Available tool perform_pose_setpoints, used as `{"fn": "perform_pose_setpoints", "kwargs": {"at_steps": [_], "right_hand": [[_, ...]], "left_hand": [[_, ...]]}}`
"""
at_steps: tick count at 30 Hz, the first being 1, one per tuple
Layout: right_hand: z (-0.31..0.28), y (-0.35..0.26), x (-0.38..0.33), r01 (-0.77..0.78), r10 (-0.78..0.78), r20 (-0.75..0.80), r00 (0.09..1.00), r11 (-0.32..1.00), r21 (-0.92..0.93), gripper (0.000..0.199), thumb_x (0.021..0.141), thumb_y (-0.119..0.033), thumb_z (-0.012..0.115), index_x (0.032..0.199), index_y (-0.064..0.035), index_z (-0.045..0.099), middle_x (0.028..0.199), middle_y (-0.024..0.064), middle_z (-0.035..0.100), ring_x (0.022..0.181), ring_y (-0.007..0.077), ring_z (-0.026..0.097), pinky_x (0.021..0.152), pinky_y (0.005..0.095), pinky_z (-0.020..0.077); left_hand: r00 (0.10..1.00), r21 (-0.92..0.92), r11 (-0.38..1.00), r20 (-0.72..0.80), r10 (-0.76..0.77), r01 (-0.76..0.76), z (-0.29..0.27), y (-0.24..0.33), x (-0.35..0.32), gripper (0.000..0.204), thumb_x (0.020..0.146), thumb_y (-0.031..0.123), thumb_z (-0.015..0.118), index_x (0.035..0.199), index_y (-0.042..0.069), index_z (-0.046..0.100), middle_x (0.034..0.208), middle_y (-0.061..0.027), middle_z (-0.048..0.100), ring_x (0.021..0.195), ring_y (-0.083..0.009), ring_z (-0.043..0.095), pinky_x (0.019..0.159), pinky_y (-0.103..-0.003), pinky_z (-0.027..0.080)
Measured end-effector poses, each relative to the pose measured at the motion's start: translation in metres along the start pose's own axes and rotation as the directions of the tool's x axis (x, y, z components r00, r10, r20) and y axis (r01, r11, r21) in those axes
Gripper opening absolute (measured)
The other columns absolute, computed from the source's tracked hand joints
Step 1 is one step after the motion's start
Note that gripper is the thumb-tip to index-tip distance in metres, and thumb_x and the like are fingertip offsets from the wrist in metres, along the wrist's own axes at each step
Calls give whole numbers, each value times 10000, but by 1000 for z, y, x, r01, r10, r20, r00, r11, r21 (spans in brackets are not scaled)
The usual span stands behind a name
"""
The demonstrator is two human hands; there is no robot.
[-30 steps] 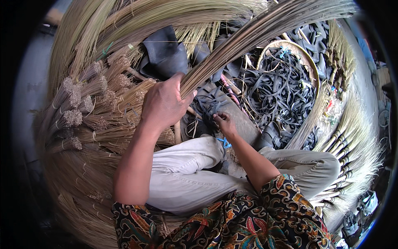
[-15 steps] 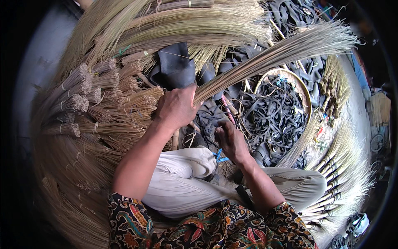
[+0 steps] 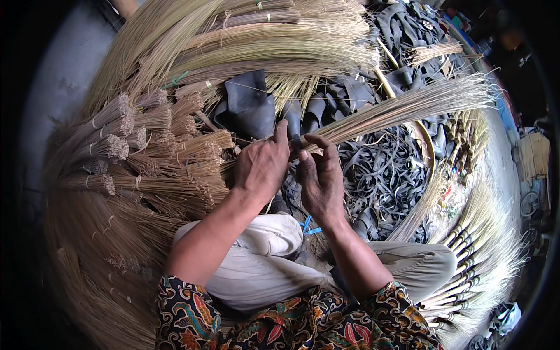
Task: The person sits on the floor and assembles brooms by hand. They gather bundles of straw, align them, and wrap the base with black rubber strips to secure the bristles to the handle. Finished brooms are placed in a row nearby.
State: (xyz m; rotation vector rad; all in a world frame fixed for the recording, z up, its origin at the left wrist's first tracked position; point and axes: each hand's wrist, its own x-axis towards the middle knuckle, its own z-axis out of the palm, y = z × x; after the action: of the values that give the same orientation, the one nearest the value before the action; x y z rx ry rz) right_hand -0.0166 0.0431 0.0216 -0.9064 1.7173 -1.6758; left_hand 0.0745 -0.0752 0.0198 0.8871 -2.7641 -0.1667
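Note:
A long bundle of pale broom bristles (image 3: 396, 116) slants up to the right, its fanned tips farthest from me. My left hand (image 3: 262, 166) is closed around the narrow butt end of it, index finger pointing up beside it. Close by, my right hand (image 3: 321, 184) has its thumb and index finger curled at the same end, just right of the left hand. Between the hands, a dark rubber strip (image 3: 296, 142) lies around the bundle. What else the right fingers pinch is partly hidden.
Tied straw bundles (image 3: 157, 146) crowd the left, and longer ones (image 3: 280, 46) lie across the back. Right of my hands, a round basket (image 3: 429, 146) holds tangled black rubber strips (image 3: 379, 175). Black rubber sheets (image 3: 251, 102) lie ahead. Finished-looking brooms (image 3: 466, 251) fan out beside my right knee.
My right hand has risen from below the bundle to its butt end. The bundle has dropped slightly and my left hand has shifted a little lower. A dark strip now shows around the bundle.

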Motion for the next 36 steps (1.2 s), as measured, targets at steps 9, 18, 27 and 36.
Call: {"fn": "perform_pose_setpoints", "kwargs": {"at_steps": [9, 18, 27, 36], "right_hand": [[-8, 11, 7, -72, 74, 76, 994, 997, -22, 287, 1089, -154, 554, 1316, -9, 457, 898, 34, 618, 786, 72, 549, 679, 225, 456], [-79, 60, -22, 99, 80, 317, 945, 854, -512, 313, 1095, -330, 516, 1084, -38, 626, 875, 176, 641, 821, 344, 662, 755, 414, 511], [-93, 43, 2, 524, -282, 523, 805, 751, -402, 305, 954, -115, 646, 1250, -41, 639, 1125, 192, 682, 975, 377, 694, 837, 450, 549], [-64, -26, 3, 68, 94, 181, 979, 687, -724, 376, 1029, -367, 579, 1148, -22, 670, 794, 249, 716, 779, 456, 715, 725, 541, 575]], "left_hand": [[1000, -97, 995, -9, 28, -29, 8, 2, -3, 278, 920, 126, 660, 1168, 20, 593, 830, -197, 728, 804, -337, 757, 686, -449, 596], [922, -689, 694, 375, 97, 207, -27, 11, -15, 379, 878, 279, 780, 1136, 17, 686, 879, -206, 727, 822, -336, 735, 767, -447, 552], [468, -706, 279, 663, 585, 651, -9, 14, -18, 394, 889, 331, 825, 1069, 14, 673, 777, -24, 630, 631, -151, 611, 591, -326, 523], [929, -397, 901, 370, -15, 173, 22, 39, -17, 221, 895, 184, 726, 960, -11, 644, 883, -250, 722, 913, -449, 712, 824, -532, 560]]}}
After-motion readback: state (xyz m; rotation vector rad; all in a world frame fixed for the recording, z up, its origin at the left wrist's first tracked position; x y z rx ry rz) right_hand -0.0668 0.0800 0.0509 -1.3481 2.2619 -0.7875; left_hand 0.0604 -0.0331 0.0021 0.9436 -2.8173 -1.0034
